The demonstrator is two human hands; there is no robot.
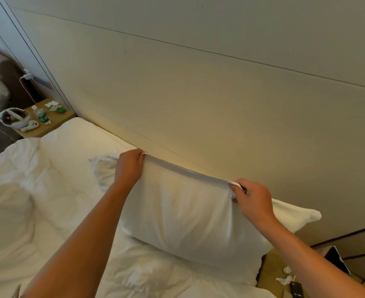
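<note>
I read this as a hotel bedroom: white-linen bed (48,211), padded headboard wall (220,93), nightstand (48,123) at its far-left corner.

The pillow (188,216) is showing smooth, matt white cloth; the duvet (26,201) is lying as crumpled white cloth. The wall panel (198,93) is looking matt and smooth, the bottle (42,116) clear plastic.

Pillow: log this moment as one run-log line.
pillow: upright on bed, before headboard | left hand: pinches its top edge | right hand: pinches same edge
</note>
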